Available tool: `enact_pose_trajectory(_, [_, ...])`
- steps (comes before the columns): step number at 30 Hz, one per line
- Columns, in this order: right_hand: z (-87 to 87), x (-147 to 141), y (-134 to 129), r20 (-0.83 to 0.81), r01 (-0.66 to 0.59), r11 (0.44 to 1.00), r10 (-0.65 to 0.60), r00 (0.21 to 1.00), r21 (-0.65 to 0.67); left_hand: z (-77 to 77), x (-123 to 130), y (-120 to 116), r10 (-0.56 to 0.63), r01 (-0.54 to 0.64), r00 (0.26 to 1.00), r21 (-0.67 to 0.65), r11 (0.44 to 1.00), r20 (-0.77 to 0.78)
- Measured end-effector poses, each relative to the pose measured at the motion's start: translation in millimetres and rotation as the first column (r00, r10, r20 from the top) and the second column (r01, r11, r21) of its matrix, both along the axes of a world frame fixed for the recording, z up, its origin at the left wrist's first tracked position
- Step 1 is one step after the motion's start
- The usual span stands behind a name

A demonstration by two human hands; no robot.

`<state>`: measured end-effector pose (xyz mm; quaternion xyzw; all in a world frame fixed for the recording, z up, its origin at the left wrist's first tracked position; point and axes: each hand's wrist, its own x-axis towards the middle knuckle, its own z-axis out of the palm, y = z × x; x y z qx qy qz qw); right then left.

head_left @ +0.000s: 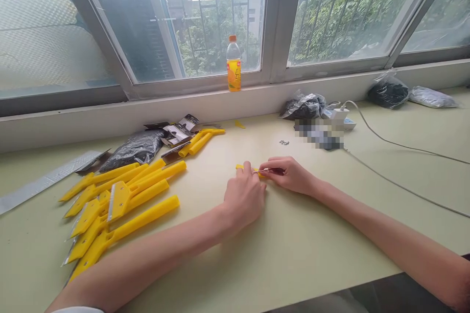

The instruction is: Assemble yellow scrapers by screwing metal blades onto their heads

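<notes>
My left hand [244,194] is closed over a yellow plastic scraper part [239,167] on the table, hiding most of it. Closed fingers of my right hand [288,174] grip a small screwdriver [261,171], its thin metal shaft pointing left to the yellow part beneath my left fingers. Whether the tip touches a screw is too small to tell. Just beyond my right hand lies a little cluster of small metal screws [284,142]. A pile of yellow scrapers [143,193] with metal blades lies to the left of my left hand.
Behind the scraper pile are yellow handles [201,142], black and white cards [179,132] and a bag of dark pieces [134,149]. An orange drink bottle [234,71] stands on the window ledge. Cables run from a white charger [340,115] across the right side.
</notes>
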<state>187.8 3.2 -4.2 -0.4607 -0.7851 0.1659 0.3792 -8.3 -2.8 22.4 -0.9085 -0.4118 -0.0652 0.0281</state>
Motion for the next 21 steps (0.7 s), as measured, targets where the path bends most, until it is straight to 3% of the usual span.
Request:
enact_pose_trajectory(9, [-0.5, 5.7, -0.9, 0.004, -0.024, 0.999, 0.024, 1.000, -0.026, -2.2, -1.9, 2.8, -0.030, 0.030, 1.000, -0.008, 1.000, 0.006])
enact_pose_trajectory(15, [-2.7, 7.6, -0.1, -0.079, 0.040, 0.994, -0.048, 0.996, -0.099, -2.0, -2.4, 3.3, -0.032, 0.032, 0.999, 0.016, 0.999, -0.018])
enact_pose_trajectory(21, [-4.6, 7.1, 0.7, -0.051, 0.003, 0.998, -0.006, 0.999, -0.059, -4.3, -2.4, 3.9, -0.027, 0.029, 0.999, 0.043, 0.999, -0.037])
